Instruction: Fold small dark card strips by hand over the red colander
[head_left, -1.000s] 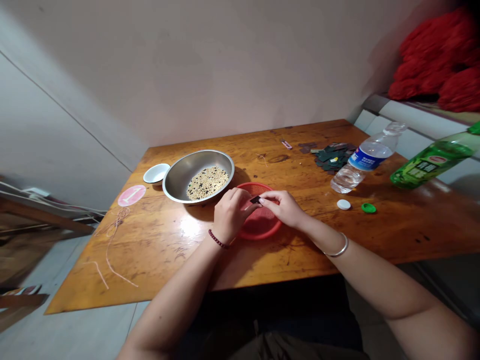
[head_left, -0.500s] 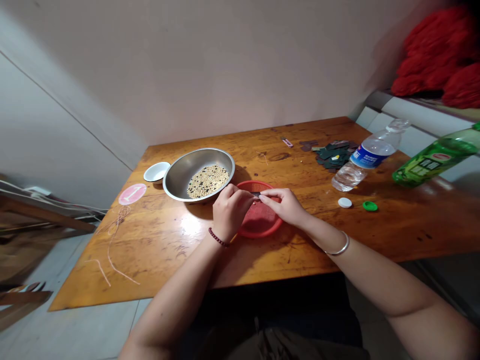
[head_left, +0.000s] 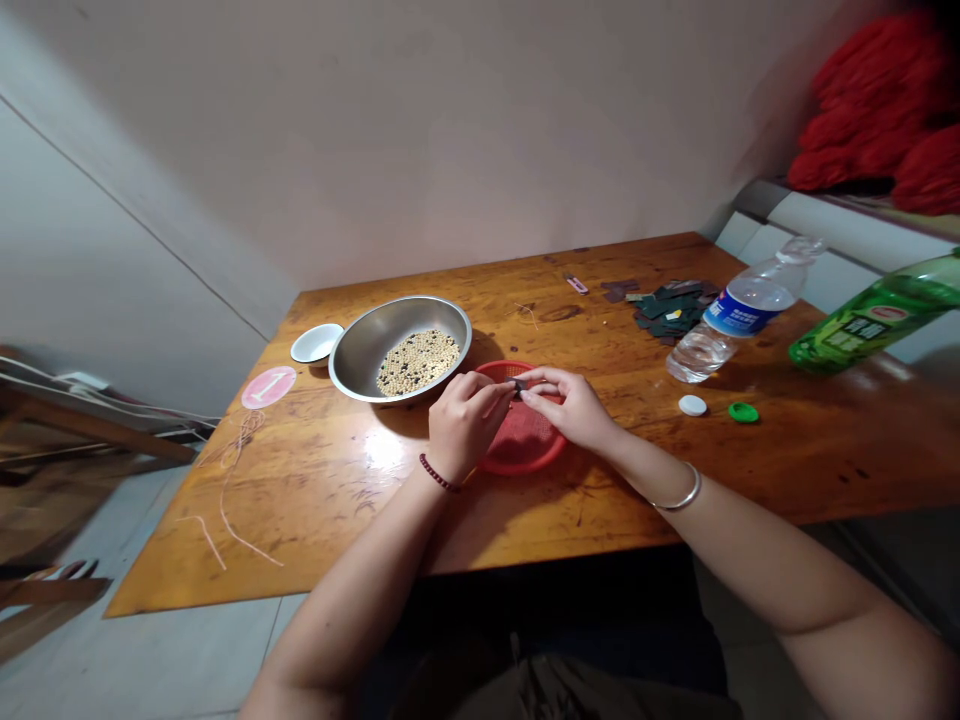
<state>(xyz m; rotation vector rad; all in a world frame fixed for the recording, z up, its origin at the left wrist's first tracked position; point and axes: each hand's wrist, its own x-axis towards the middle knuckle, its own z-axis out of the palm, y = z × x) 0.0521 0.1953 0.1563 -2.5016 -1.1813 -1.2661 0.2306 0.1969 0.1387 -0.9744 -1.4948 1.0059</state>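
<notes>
- Left hand (head_left: 459,420) and right hand (head_left: 576,410) meet at their fingertips, both pinching one small, flat, dark piece (head_left: 520,386).
- That piece is above a round, red plastic mesh basket (head_left: 525,452).
- Left of the basket, a wide silver metal basin (head_left: 366,345) holds pale and black beads (head_left: 418,362).
- Farther right, a pile of dark green flat strips (head_left: 664,312) lies behind a clear, blue-labelled plastic bottle (head_left: 739,312).

White "1" on pink disc (head_left: 269,388)
</notes>
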